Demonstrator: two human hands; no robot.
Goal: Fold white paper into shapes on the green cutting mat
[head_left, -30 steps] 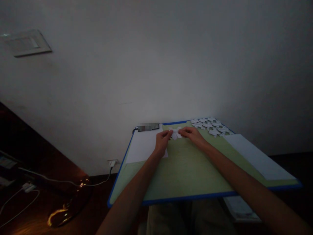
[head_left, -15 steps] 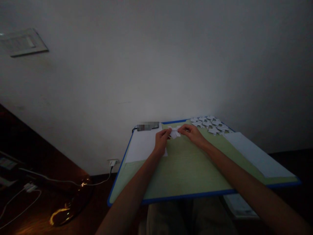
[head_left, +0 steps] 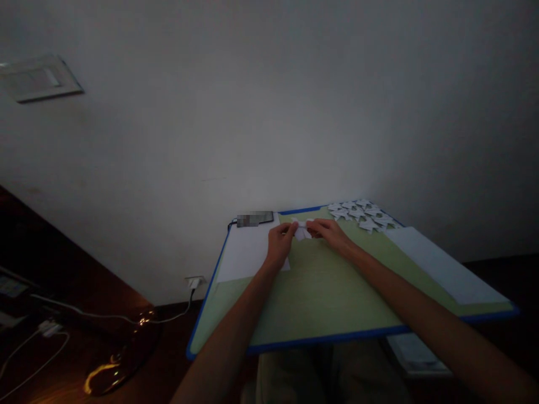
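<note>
1 flared, folded white paper (head_left: 302,232) is pinched by left hand (head_left: 279,243) and right hand (head_left: 332,232).

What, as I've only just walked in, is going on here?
A person's left hand and right hand grip opposite sides of a small folded paper near the far side of a green tabletop. Other folded paper pieces lie grouped at the far right corner. A flat right sheet lies nearer on that side, and a left sheet lies opposite.

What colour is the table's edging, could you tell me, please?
Blue; the edging shows best in the head view.
</note>
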